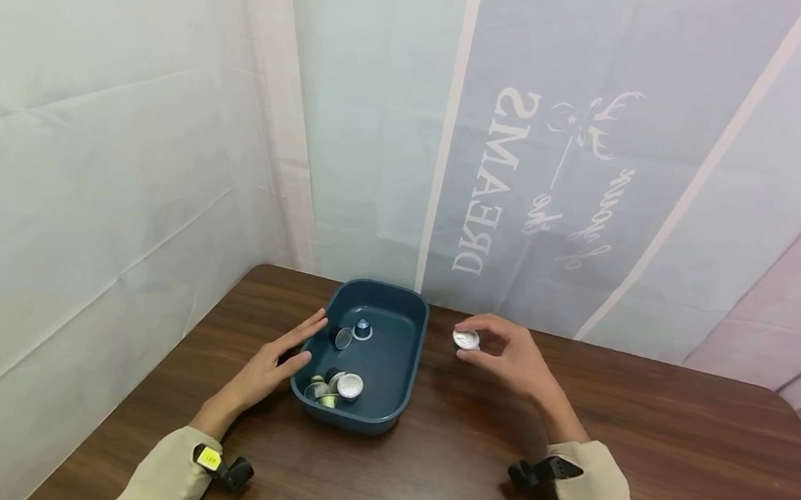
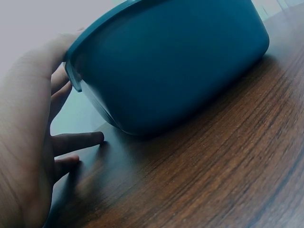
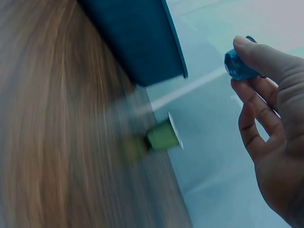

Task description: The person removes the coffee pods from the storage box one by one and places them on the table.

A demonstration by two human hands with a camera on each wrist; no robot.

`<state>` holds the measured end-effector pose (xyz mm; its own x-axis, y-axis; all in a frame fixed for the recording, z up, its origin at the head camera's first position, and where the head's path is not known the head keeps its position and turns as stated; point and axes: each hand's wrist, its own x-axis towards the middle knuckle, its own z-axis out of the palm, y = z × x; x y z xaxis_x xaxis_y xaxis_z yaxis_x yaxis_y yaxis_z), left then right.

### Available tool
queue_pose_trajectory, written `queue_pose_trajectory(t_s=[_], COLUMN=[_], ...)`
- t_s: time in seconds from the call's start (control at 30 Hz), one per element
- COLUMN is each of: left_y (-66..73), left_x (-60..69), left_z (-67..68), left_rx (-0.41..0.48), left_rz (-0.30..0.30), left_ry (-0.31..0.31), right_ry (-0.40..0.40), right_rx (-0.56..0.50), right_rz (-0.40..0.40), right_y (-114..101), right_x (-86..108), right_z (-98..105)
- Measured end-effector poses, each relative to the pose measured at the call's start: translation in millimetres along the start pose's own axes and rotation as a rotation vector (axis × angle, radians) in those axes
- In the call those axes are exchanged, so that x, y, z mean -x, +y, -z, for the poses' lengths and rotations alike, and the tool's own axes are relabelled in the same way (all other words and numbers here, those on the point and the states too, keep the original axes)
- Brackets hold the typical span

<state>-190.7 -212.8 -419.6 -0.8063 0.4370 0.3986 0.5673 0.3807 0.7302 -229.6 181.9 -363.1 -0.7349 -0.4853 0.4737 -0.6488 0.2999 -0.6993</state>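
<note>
On the left side of the dark blue tub [image 1: 377, 421] lies my left hand [image 1: 265, 369], its fingers fairly straight along the rim. The left wrist view shows its thumb at the rim and other fingers below, outside the wall. To the right of the tub, my right hand [image 1: 505, 356] pinches a blue coffee capsule [image 3: 241, 65] between thumb and fingers. A green coffee capsule [image 3: 163, 135] stands on the table near that hand. Inside the tub are a blue capsule [image 1: 362, 327], a tilted capsule [image 1: 342, 339] and a cluster with a white-lidded capsule [image 1: 350, 386].
The tub stands on a dark wood-grain table [image 1: 455, 458], close to its back edge. Behind hangs a pale printed curtain [image 1: 382, 123] with mirrored lettering. Another pale cloth [image 1: 109, 180] hangs on the left.
</note>
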Motion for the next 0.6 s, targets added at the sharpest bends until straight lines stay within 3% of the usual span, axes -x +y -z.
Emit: queue_pose_trajectory(t_s=[0.17,0.43,0.6], left_y=[-23.2,-26.2,-25.9], left_x=[1.8,3.3,2.6], left_z=[-2.8,-2.3,-3.5], left_rx=[-0.012,-0.023,-0.028], left_rz=[0.000,-0.004,-0.001], left_ry=[0.004,0.008,0.007], right_ry=[0.047,0.100,0.092], right_rx=[0.010,0.009,0.040], right_rz=[-0.103,-0.185,-0.223], right_y=[1.4,21.3,53.0], right_x=[13.8,27.1,37.3], right_z=[17.7,26.6,23.4])
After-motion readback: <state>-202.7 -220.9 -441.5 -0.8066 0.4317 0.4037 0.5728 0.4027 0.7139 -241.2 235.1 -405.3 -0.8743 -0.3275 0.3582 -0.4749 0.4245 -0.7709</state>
